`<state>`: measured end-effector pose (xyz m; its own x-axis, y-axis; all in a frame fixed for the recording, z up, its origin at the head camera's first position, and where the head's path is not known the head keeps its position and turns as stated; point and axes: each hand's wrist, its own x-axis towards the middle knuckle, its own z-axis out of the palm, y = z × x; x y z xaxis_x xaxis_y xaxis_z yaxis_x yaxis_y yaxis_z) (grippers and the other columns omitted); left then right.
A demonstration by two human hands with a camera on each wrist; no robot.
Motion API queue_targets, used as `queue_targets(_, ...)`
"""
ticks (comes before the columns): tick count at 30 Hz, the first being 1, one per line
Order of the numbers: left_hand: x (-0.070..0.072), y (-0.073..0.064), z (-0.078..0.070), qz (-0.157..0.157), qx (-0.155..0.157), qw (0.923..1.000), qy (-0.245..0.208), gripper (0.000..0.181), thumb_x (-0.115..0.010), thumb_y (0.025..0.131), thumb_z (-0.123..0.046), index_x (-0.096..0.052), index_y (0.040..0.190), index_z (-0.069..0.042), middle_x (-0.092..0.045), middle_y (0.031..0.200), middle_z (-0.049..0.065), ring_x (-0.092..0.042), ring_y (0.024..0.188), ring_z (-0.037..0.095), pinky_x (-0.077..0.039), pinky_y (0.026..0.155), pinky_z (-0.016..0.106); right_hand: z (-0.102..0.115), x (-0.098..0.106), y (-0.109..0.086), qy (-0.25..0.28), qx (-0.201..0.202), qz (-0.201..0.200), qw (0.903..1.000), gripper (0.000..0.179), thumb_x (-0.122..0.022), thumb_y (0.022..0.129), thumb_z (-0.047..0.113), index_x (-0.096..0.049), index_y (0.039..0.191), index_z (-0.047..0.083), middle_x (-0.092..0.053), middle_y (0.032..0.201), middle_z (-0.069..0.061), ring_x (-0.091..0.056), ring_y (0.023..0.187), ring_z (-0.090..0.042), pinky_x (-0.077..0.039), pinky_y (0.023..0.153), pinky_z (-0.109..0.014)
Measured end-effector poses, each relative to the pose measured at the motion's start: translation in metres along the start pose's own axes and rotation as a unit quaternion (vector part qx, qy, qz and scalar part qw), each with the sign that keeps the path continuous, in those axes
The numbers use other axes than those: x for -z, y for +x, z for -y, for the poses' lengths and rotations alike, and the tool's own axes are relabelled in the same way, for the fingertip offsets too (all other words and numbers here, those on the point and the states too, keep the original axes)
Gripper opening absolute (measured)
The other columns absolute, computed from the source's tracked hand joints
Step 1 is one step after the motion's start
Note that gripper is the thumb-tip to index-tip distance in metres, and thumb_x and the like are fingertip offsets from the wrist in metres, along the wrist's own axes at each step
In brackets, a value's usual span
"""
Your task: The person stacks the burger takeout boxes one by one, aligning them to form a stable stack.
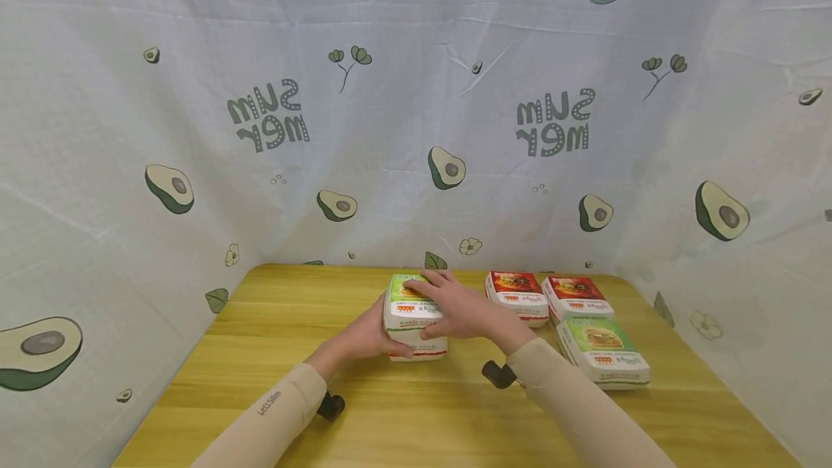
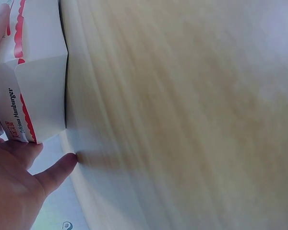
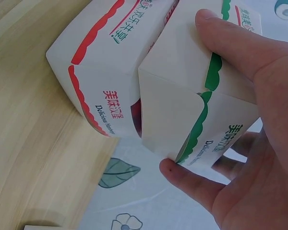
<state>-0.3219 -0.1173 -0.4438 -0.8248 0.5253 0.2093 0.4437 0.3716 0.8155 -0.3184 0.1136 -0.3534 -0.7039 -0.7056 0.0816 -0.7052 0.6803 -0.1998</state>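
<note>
Two paper hamburger boxes are stacked near the middle of the table. The upper one, a green-topped hamburger box [image 1: 404, 320], has green scalloped trim in the right wrist view. My right hand [image 1: 463, 309] grips it from the right, thumb on the near side and fingers reaching over the top and far side. Beneath it is a red-trimmed hamburger box [image 3: 98, 62], its top hidden by the upper box. My left hand [image 1: 364, 334] holds this lower box at its left side, thumb along the front. In the left wrist view, the red-trimmed box's white underside edge lies close to the wood.
To the right stand two red-topped hamburger boxes [image 1: 516, 295] side by side, with another green-topped box [image 1: 604, 352] in front of them. The wooden table [image 1: 273, 352] meets a pale avocado-print cloth [image 1: 390, 107] at the back and sides.
</note>
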Motion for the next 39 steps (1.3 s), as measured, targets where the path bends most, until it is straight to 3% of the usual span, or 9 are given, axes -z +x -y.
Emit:
queue_targets(20,-0.001,0.0,0.002,0.01,0.014,0.9998,-0.013,0.111,-0.091,0.074,-0.028,-0.015,0.155,-0.029,-0.054,0.139,-0.012,-0.056,0.125,0.008,-0.042,0.109,0.039,0.0,-0.001,0.0,-0.005,0.0,-0.002,1.0,0.088,-0.083,0.083,0.042,-0.035,0.156,0.031,-0.022,0.166,-0.006,-0.027,0.147,-0.034,-0.047,0.102,-0.051)
queue_targets(30,0.002,-0.003,-0.003,0.015,0.009,0.9985,-0.052,0.108,-0.091,0.075,-0.019,-0.018,0.154,-0.025,-0.051,0.142,-0.003,-0.055,0.126,0.014,-0.044,0.106,0.036,0.001,-0.002,-0.001,0.0,-0.002,-0.002,1.0,0.088,-0.083,0.083,0.041,-0.036,0.156,0.031,-0.021,0.166,-0.006,-0.027,0.147,-0.033,-0.047,0.102,-0.049)
queue_targets(34,0.005,-0.005,-0.003,0.002,0.016,0.9984,-0.055,0.11,-0.092,0.074,-0.02,-0.018,0.155,-0.022,-0.047,0.145,0.001,-0.053,0.127,0.017,-0.042,0.108,0.04,0.002,-0.002,0.0,-0.001,-0.002,-0.001,1.0,0.088,-0.083,0.082,0.041,-0.036,0.156,0.031,-0.021,0.166,-0.006,-0.026,0.147,-0.033,-0.047,0.102,-0.049)
queue_targets(39,0.01,-0.007,-0.005,-0.03,0.047,0.998,-0.031,0.12,-0.093,0.072,-0.03,-0.012,0.16,-0.021,-0.039,0.153,0.004,-0.043,0.138,0.023,-0.033,0.114,0.052,0.002,-0.001,0.0,-0.003,0.0,-0.002,1.0,0.088,-0.084,0.082,0.041,-0.036,0.156,0.03,-0.021,0.166,-0.006,-0.027,0.146,-0.033,-0.048,0.1,-0.048)
